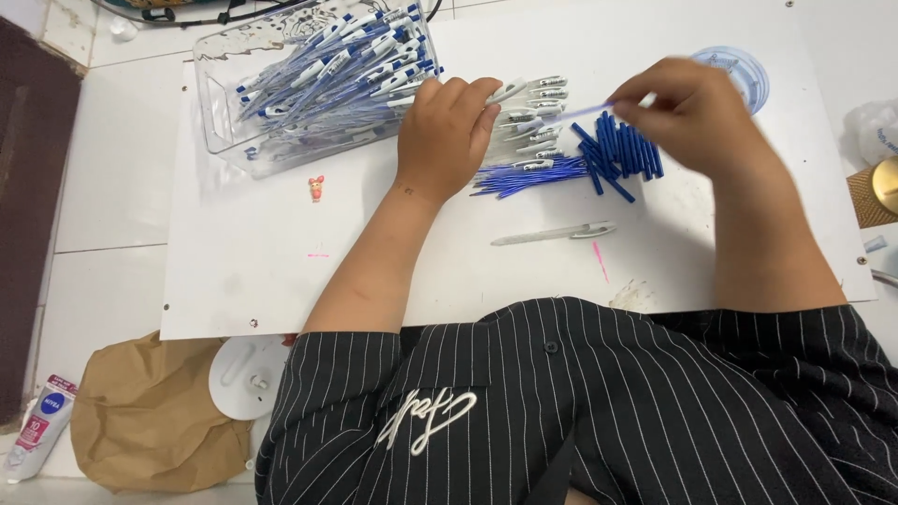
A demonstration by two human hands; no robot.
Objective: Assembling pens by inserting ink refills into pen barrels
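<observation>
White board serves as the worktop (234,271) here, lying on a pale tiled floor, and a person in a black striped shirt leans over it.

Between the fingers of the right hand (687,108) is a thin pen refill (585,112), pale and blurred, held at its right end in a closed pinch just above the far middle of the worktop. Such a refill looks very light and slim, a little bendable, and smooth, so I judge it is best pinched close to one end, not in the middle. The left hand (447,131) lies palm down with the fingers curled over a row of white pen barrels (535,117); whether it really grips one I cannot tell.

Just near of this row lies a bundle of thin blue refills (528,176), and to its right a heap of dark blue caps (622,150). One pale pen barrel (557,233) lies alone, nearer to the person. At the far left stands a clear plastic tray (220,112) full of finished blue and white pens (341,65). A tiny pink figure (317,187) sits near this tray. A round clear lid (744,75) lies far right. On the floor at the near left are a brown paper bag (150,421), a white round disc (245,376) and a white tube (39,425).
</observation>
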